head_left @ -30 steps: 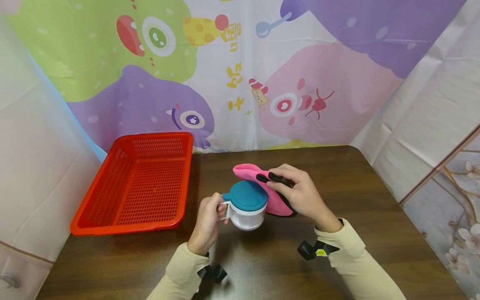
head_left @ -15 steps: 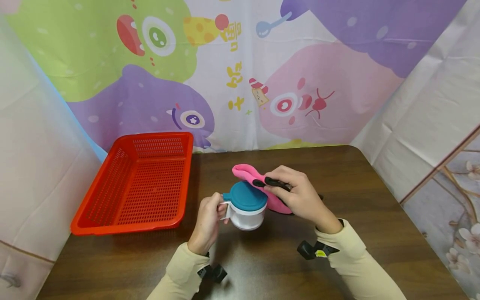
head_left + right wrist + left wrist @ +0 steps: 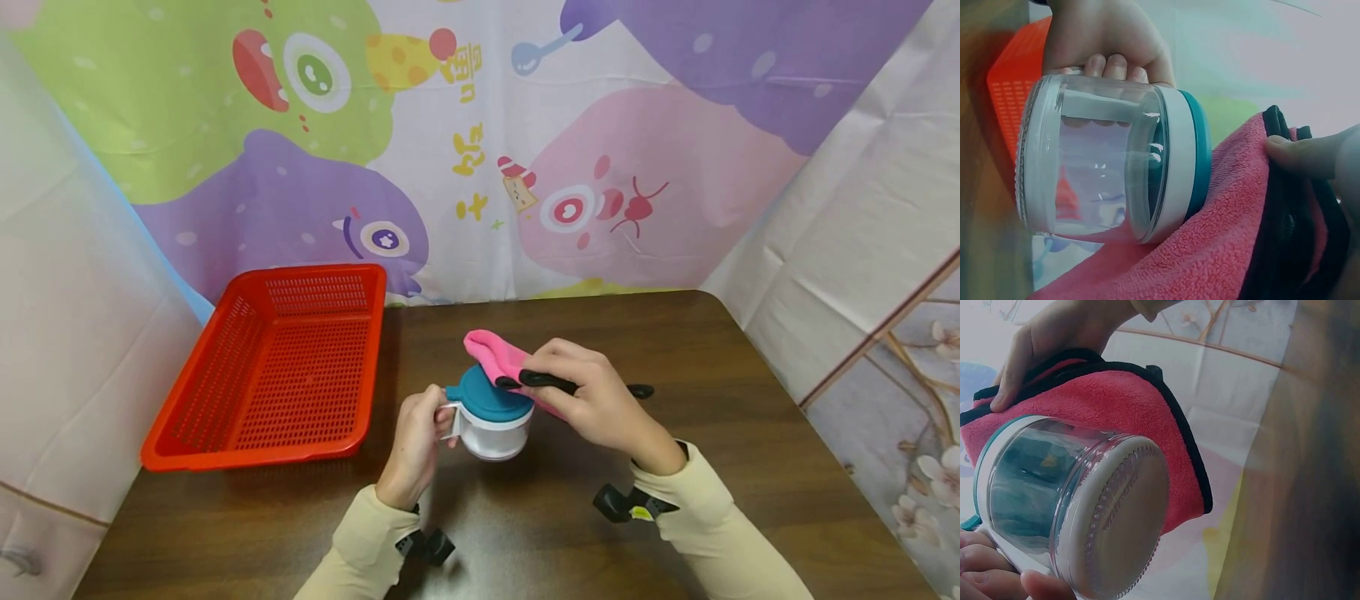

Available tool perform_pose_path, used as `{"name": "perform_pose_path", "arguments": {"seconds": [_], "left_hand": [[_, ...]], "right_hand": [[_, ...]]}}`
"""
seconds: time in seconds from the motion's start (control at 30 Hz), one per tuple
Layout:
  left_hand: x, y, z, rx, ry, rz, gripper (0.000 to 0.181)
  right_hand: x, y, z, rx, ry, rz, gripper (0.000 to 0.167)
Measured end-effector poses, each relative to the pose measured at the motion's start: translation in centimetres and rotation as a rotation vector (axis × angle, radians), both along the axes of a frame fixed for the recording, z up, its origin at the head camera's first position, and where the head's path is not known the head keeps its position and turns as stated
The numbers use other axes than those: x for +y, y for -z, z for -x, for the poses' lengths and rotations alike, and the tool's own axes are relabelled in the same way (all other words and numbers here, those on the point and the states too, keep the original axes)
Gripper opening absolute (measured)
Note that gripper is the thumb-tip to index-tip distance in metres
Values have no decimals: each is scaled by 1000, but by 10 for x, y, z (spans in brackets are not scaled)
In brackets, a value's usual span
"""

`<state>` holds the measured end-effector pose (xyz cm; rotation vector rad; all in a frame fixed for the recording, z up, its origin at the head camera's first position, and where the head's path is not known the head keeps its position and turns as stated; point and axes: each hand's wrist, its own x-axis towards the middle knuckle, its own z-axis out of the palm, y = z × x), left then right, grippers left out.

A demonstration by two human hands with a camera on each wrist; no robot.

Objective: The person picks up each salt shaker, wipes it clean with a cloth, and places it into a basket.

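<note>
A clear glass jar (image 3: 493,440) with a white collar, a white side handle and a teal lid (image 3: 487,400) is held above the table. My left hand (image 3: 414,437) grips it by the handle, fingers curled round it; in the left wrist view the jar (image 3: 1029,487) is tilted with its base towards the camera. My right hand (image 3: 592,392) pinches a folded pink cloth (image 3: 491,354) with black edging. The cloth lies against the lid's right and far side. In the right wrist view the pink cloth (image 3: 1210,231) touches the teal lid (image 3: 1200,156) and hangs behind the jar.
A red perforated plastic basket (image 3: 360,400) stands on the left of the dark wooden table (image 3: 720,467). Behind the table hangs a curtain (image 3: 465,250) printed with cartoon figures. Pale fabric panels flank both sides.
My right hand has moved slightly down and left, sliding the cloth farther over the lid. Less of the cloth's lower part shows. My left hand and the jar have stayed in place.
</note>
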<state>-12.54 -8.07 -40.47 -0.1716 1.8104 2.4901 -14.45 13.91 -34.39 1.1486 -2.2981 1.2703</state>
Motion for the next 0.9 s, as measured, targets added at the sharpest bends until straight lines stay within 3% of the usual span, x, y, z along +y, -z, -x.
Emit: {"name": "perform_pose_path", "arguments": {"seconds": [0.5,0.9], "left_hand": [[0,1,-1,-16,-1,17,29],[0,1,-2,-2,-1,32,30]], "right_hand": [[-4,-3,-9,97,16,-163,25],[-6,4,-7,210,-22,-178,24]]}}
